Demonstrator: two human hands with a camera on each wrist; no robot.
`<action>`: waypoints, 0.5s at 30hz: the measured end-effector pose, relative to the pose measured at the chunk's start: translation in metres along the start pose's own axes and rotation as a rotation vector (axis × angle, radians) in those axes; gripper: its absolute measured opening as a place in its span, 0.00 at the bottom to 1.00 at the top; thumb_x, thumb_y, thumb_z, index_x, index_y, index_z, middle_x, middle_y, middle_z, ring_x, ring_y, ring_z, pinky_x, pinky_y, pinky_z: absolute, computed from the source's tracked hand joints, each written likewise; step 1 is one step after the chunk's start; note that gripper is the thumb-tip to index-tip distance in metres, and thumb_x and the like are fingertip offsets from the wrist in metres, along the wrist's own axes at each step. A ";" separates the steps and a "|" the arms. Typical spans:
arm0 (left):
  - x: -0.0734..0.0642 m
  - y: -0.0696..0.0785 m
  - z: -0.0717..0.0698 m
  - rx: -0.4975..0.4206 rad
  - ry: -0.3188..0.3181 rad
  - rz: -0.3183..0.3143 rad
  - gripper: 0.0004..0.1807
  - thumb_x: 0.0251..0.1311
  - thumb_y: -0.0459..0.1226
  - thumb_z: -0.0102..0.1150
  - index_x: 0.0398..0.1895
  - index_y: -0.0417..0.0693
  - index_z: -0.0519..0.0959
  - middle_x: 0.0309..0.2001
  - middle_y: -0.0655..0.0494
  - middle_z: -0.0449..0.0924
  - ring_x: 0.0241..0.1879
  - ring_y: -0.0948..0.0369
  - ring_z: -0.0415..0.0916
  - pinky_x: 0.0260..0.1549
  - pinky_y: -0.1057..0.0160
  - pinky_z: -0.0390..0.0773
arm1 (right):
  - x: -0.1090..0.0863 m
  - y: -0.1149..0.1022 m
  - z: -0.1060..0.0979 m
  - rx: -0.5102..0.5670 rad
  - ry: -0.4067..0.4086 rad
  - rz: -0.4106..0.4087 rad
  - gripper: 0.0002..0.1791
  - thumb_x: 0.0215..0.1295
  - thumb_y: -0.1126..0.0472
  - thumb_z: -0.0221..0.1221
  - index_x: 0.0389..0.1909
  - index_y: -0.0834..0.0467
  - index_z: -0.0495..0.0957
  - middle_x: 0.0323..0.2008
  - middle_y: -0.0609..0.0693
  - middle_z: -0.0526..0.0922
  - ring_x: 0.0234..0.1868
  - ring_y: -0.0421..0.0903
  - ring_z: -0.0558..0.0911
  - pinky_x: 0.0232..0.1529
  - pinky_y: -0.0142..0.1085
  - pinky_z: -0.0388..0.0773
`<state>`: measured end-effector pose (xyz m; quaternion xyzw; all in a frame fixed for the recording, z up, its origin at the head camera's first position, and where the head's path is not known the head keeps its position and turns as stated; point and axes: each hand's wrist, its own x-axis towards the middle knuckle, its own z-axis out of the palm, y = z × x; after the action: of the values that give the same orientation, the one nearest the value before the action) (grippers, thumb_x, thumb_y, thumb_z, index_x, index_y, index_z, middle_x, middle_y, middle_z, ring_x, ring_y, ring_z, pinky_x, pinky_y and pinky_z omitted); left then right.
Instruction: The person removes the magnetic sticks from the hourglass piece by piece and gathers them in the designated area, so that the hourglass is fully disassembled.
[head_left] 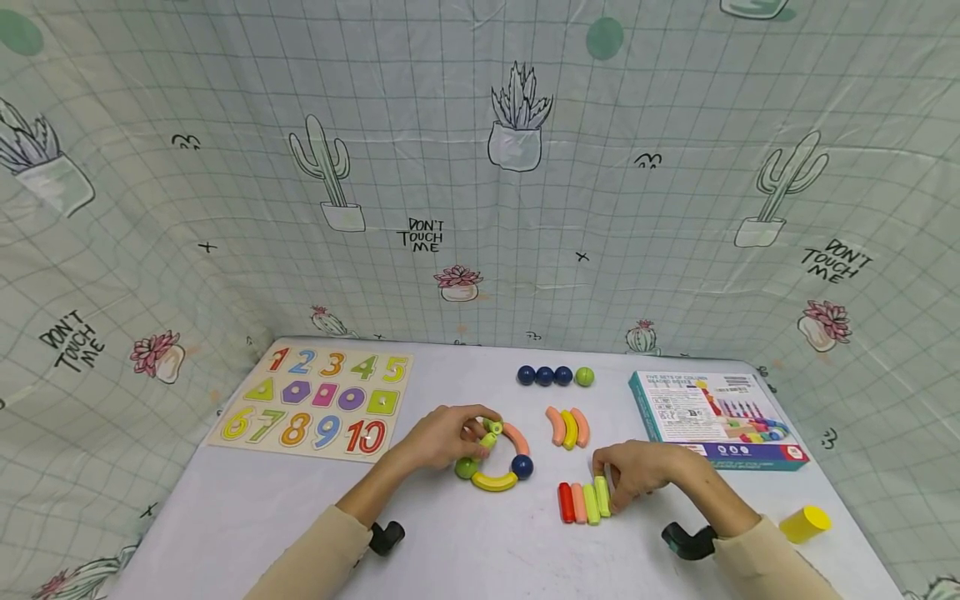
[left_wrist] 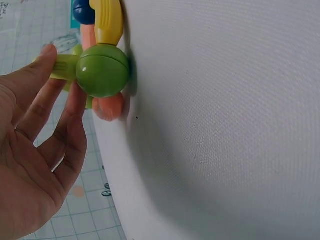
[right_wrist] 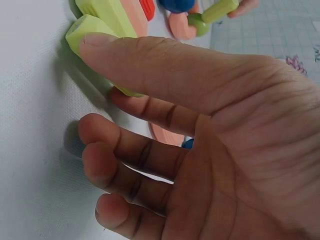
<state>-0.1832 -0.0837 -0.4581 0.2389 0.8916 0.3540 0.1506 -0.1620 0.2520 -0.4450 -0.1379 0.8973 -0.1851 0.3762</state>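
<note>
My left hand (head_left: pixel 447 436) pinches a yellow-green stick (left_wrist: pixel 64 67) that stands out from a green ball (left_wrist: pixel 103 71). This ball belongs to a ring with a yellow curved piece (head_left: pixel 495 482), a dark blue ball (head_left: pixel 522 467) and a salmon curved piece (head_left: pixel 517 438); the fingers partly cover the ring's left side. My right hand (head_left: pixel 637 472) holds a light green stick (head_left: pixel 602 497) between thumb and index finger. That stick is at the right end of a row with another light green stick (head_left: pixel 592 505), a salmon stick (head_left: pixel 578 503) and a red stick (head_left: pixel 566 503).
Behind lie dark blue balls (head_left: pixel 544 376), a light green ball (head_left: pixel 584 377) and curved pieces (head_left: pixel 570 429). A number puzzle board (head_left: pixel 315 400) is at left. On the right are a flat toy box (head_left: pixel 712 421) and a yellow cylinder (head_left: pixel 806 524). Printed cloth (head_left: pixel 480 200) backs the table.
</note>
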 end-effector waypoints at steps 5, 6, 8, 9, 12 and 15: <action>0.000 0.000 0.000 0.004 -0.002 -0.008 0.25 0.59 0.40 0.72 0.60 0.59 0.79 0.38 0.66 0.82 0.38 0.66 0.76 0.41 0.62 0.75 | -0.001 -0.002 0.000 0.010 0.018 0.009 0.21 0.51 0.61 0.75 0.41 0.48 0.73 0.29 0.51 0.76 0.29 0.46 0.73 0.27 0.38 0.65; 0.000 0.000 0.000 0.006 -0.003 -0.008 0.25 0.59 0.40 0.72 0.60 0.59 0.79 0.38 0.66 0.82 0.38 0.66 0.76 0.41 0.62 0.75 | -0.001 -0.002 0.000 0.009 0.021 0.010 0.22 0.51 0.61 0.75 0.41 0.48 0.73 0.29 0.51 0.76 0.29 0.46 0.73 0.28 0.38 0.65; 0.000 0.001 0.000 0.006 -0.003 -0.009 0.25 0.59 0.40 0.72 0.60 0.59 0.79 0.38 0.66 0.82 0.39 0.66 0.76 0.41 0.62 0.75 | -0.001 -0.002 0.001 0.007 0.027 0.007 0.22 0.50 0.62 0.75 0.41 0.48 0.73 0.29 0.51 0.76 0.30 0.46 0.73 0.28 0.38 0.65; 0.000 0.001 0.000 0.007 -0.004 -0.010 0.25 0.59 0.40 0.72 0.60 0.59 0.79 0.38 0.66 0.82 0.39 0.66 0.76 0.41 0.62 0.75 | -0.001 -0.002 0.001 0.005 0.028 0.005 0.22 0.50 0.62 0.75 0.40 0.48 0.73 0.29 0.51 0.76 0.29 0.46 0.73 0.28 0.38 0.65; -0.001 0.001 0.000 0.007 0.000 -0.008 0.25 0.59 0.40 0.72 0.60 0.59 0.79 0.38 0.66 0.82 0.39 0.66 0.76 0.41 0.61 0.75 | -0.001 -0.002 0.002 -0.005 0.027 0.000 0.21 0.50 0.62 0.76 0.39 0.48 0.74 0.28 0.50 0.76 0.29 0.46 0.73 0.29 0.38 0.65; -0.001 0.001 0.000 0.008 0.003 -0.007 0.25 0.59 0.40 0.72 0.60 0.60 0.79 0.38 0.67 0.82 0.39 0.66 0.77 0.42 0.61 0.75 | -0.001 -0.002 0.002 -0.010 0.025 -0.002 0.20 0.49 0.62 0.76 0.38 0.48 0.75 0.28 0.50 0.76 0.30 0.46 0.73 0.30 0.38 0.64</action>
<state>-0.1822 -0.0840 -0.4575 0.2360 0.8939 0.3504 0.1497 -0.1597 0.2496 -0.4449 -0.1384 0.9027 -0.1829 0.3640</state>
